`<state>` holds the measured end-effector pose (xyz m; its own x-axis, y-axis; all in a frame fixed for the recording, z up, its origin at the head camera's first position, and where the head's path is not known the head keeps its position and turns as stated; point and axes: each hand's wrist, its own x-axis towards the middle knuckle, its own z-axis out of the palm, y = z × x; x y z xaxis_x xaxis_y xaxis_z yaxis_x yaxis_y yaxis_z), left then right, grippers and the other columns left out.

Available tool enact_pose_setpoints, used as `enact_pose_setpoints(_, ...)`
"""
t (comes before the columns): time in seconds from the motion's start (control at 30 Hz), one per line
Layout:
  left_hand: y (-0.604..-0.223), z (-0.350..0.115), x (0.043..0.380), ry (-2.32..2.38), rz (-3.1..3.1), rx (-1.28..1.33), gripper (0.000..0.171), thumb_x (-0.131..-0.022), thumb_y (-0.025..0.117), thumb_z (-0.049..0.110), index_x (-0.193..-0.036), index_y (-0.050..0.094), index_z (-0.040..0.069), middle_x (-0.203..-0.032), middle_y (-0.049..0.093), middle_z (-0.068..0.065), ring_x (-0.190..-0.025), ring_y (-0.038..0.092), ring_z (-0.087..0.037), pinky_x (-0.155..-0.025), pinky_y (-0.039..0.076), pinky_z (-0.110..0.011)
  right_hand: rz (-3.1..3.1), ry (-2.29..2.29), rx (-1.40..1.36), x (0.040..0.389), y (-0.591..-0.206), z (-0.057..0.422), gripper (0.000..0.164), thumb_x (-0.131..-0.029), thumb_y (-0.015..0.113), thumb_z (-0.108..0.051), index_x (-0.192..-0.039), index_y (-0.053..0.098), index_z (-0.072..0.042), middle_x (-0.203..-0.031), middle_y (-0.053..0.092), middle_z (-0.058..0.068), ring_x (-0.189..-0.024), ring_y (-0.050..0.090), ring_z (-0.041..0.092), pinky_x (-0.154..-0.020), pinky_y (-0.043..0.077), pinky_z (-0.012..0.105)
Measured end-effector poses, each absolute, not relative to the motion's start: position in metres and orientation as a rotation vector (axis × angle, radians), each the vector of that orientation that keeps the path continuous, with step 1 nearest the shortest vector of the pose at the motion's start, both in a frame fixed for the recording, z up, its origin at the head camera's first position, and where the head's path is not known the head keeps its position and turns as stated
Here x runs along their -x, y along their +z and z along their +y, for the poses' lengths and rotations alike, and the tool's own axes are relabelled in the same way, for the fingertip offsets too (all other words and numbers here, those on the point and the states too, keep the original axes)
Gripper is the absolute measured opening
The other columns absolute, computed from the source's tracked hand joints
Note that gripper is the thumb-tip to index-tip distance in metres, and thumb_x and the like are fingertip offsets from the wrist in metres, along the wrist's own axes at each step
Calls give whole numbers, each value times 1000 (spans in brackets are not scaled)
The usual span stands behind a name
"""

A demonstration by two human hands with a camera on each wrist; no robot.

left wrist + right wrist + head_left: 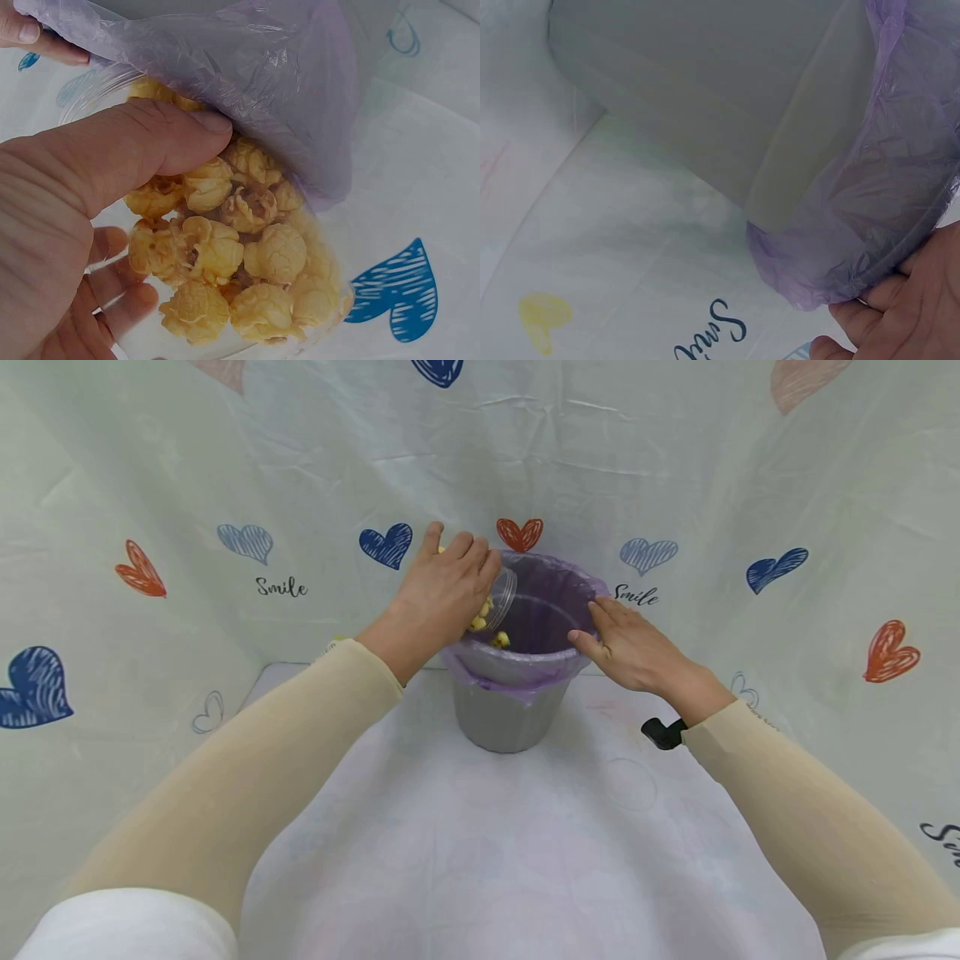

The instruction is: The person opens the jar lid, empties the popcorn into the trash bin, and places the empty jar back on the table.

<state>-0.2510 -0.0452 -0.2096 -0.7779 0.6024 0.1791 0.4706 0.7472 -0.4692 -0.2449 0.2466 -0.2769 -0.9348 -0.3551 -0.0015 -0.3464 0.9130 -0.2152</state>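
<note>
My left hand (450, 589) grips a clear plastic jar (504, 597) tilted over the near-left rim of a grey bin (510, 718). Inside the jar sits yellow caramel popcorn (255, 247), filling much of the left wrist view, with my thumb across its near side. A piece of popcorn (500, 640) shows just below the jar's mouth, inside the bin. The bin is lined with a purple bag (551, 610) folded over its rim; in the left wrist view the bag covers part of the jar. On the bin's right rim my right hand (637, 647) rests with its fingers extended, touching the bag.
The bin stands upright on a pale covered table (480, 827), near its back edge. Behind it hangs a white sheet (322, 460) printed with hearts and words. A black wrist mount (663, 733) juts from the right wrist.
</note>
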Motion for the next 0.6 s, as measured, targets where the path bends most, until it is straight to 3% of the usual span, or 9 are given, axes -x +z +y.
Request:
enact_pose_setpoints(0.3, -209, -44, 251, 610, -2621, 841, 67, -103, 63, 16, -161, 33, 4, -161, 40, -17, -149, 34, -36, -127, 19, -65, 3036, -338, 564, 245, -277, 247, 90, -110, 27, -63, -165, 14, 7, -175, 8, 25, -164, 5, 42, -132, 6, 57)
enact_pose_setpoints(0.6, -208, -40, 252, 653, -2662, 839, 67, -106, 56, 13, -165, 27, 5, -166, 33, -18, -154, 28, -35, -128, 14, -65, 3040, -342, 560, 244, -278, 247, 90, -110, 28, -63, -165, 14, 7, -175, 8, 25, -164, 5, 42, -132, 6, 56)
